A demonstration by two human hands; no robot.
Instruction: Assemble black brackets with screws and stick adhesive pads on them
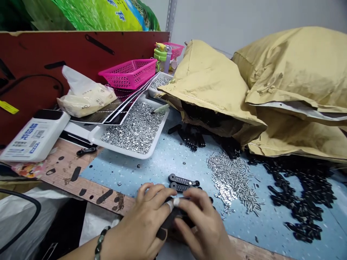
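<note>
My left hand point(143, 220) and my right hand point(203, 220) meet at the front edge of the work surface. Between them is a long black plastic part point(171, 218), with the fingers of both closed round it. White tape wraps a fingertip on each hand. Just beyond the fingers lie black lattice-patterned plastic arms point(184, 179), side by side; the nearer ones are partly covered by my hands. To the right is a pile of small silver nuts and metal pins point(235, 180). My fingers hide most of the held part.
A white tray of nuts point(153, 151) stands left of centre, with a pink basket point(130, 77) behind. Large tan sacks point(217, 79) fill the back right; one gapes over black parts. More black parts point(306, 195) are heaped at right. A white box point(35, 137) sits far left.
</note>
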